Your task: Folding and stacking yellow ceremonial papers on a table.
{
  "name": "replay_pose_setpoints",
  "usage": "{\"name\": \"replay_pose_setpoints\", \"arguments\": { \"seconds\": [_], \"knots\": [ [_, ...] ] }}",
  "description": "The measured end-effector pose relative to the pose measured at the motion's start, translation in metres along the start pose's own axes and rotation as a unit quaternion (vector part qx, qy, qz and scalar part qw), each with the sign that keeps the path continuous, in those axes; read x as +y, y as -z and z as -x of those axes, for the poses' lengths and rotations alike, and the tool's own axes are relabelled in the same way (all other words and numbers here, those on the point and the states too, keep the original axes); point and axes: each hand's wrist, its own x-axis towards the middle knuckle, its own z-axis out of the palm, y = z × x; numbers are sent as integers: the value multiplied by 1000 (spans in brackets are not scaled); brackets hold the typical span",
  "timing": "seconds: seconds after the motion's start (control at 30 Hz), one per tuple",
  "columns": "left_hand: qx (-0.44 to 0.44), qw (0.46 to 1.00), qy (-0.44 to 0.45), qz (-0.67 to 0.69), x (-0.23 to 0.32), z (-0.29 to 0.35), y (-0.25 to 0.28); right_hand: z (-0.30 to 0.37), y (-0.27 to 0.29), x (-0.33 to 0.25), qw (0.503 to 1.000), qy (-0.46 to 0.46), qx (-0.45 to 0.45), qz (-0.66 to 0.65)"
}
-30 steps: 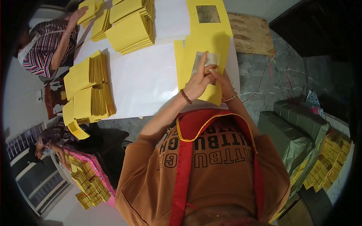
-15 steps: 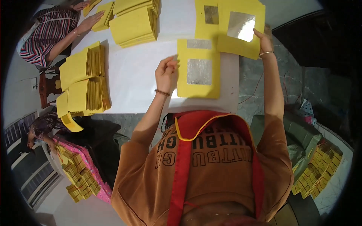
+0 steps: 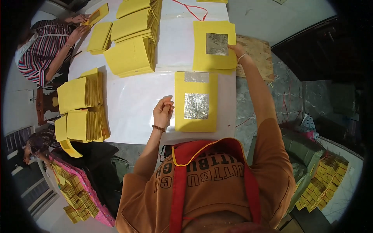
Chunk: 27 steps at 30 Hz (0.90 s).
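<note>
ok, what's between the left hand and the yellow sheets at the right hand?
The near yellow sheet, plus white tabletop beside the left hand; shows in the head view.

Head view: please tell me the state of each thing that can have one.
Left hand: fingers curled, beside near sheet.
Right hand: gripping far sheets' right edge.
Near sheet: flat on table, silver square up.
Far sheets: silver square up.
Yellow stacks: piled close together.
Red cord: loose, looped.
Co-worker's hands: holding yellow piece.
</note>
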Motion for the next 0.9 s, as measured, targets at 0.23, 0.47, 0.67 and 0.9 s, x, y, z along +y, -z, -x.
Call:
{"name": "replay_pose_setpoints", "arguments": {
  "seconds": [0.23,0.47,0.67,0.9],
  "knots": [
    [11,1000,12,7,2,-4,2,1,-15,-18,996,8,70,54],
    [10,1000,11,2,2,-4,7,8,-23,-5,986,46,81,142],
    [-12,1000,5,-6,2,-6,5,-4,-7,1,985,89,101,105],
    [-1,1000,8,-15,-1,-5,12,4,-24,1,972,93,85,198]
  ]
}}
